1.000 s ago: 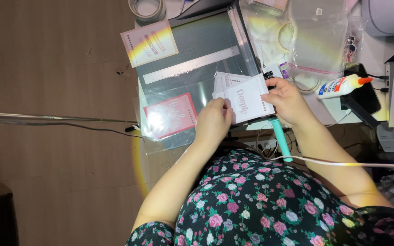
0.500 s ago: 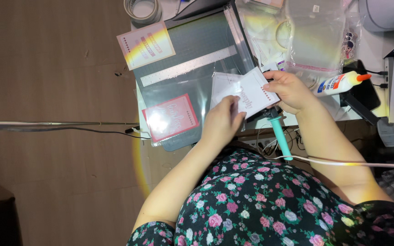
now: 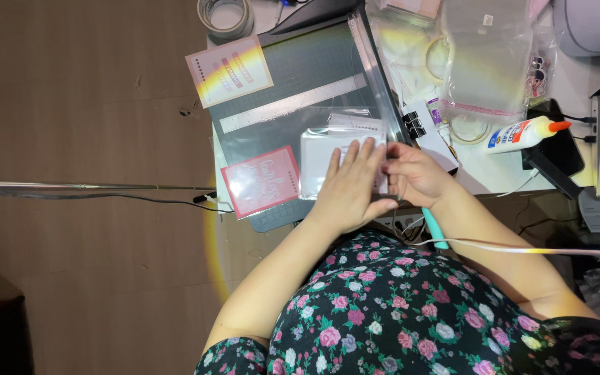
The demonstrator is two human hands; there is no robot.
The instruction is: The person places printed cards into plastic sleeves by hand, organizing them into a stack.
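Our left hand (image 3: 351, 186) lies flat, fingers spread, pressing on a clear sleeve holding a white card (image 3: 324, 161) on the grey cutting mat (image 3: 293, 83). At its three o'clock, our right hand (image 3: 414, 173) pinches the sleeve's edge. A pink card (image 3: 262, 180) lies at nine o'clock, a glue bottle (image 3: 526, 132) toward two o'clock.

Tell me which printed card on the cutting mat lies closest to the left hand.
The pink card, lower left of the cutting mat, beside the left hand. The rainbow-lit card sits at the mat's far corner.
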